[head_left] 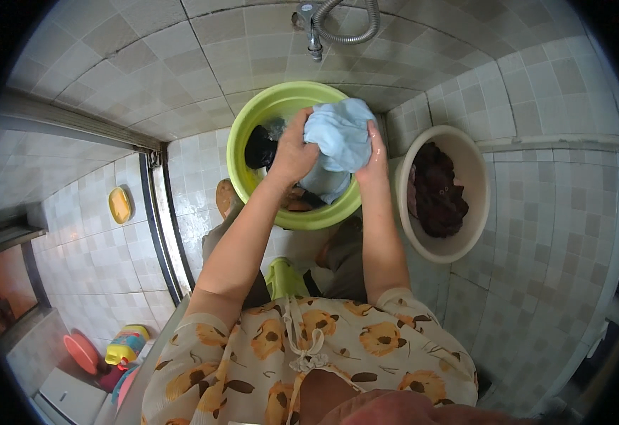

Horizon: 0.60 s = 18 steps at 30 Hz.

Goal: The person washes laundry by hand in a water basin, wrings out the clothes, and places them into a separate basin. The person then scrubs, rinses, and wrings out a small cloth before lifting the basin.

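A light blue wet cloth (339, 134), bunched into a loose bundle, is held between my two hands over a green basin (235, 152). My left hand (295, 150) grips its left side, with the fingers partly behind the cloth. Along the right edge my right hand (374, 154) is closed on it, wet and shiny. Beneath the bundle, more pale blue fabric (327, 185) hangs or lies in the basin; whether it belongs to the same piece I cannot tell. Black fabric (260, 147) lies at the basin's left side in the water, and darker pieces rest near its front.
A cream basin (485, 191) with dark maroon clothing (438, 191) stands at the right. On the wall beyond hangs a tap (314, 49) with a metal hose. A door track (164, 219) crosses the left floor, past which lie a yellow soap dish (119, 205) and a yellow bottle (126, 344).
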Each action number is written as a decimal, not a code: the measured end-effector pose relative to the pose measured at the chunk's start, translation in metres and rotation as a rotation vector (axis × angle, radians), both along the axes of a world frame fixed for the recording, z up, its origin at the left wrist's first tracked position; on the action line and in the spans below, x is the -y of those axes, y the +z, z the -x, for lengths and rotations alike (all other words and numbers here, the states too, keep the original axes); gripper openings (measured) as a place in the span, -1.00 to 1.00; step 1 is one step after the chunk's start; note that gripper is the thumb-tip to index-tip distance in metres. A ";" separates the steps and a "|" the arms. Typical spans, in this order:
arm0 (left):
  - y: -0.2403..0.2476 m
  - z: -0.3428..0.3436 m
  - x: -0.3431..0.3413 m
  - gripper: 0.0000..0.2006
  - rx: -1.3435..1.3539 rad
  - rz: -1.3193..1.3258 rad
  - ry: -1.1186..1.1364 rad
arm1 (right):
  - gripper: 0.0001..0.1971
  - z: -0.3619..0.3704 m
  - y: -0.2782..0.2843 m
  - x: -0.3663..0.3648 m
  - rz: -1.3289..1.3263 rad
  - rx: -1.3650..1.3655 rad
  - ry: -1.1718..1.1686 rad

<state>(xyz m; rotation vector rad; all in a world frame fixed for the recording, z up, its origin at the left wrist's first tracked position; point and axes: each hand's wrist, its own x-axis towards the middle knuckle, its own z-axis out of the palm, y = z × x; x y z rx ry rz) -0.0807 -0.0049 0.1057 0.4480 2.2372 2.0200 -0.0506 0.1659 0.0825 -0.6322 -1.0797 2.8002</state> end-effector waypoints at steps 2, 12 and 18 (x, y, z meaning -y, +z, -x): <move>-0.007 0.001 0.012 -0.37 -0.089 0.319 0.037 | -0.54 0.002 0.013 -0.007 0.060 0.066 -0.118; 0.017 0.003 -0.004 0.02 0.976 -0.752 -0.154 | -0.54 -0.007 0.027 0.013 0.000 -0.033 0.072; 0.027 -0.005 -0.013 -0.55 0.944 -0.747 -0.043 | -0.48 -0.009 0.038 0.012 -0.440 0.041 0.139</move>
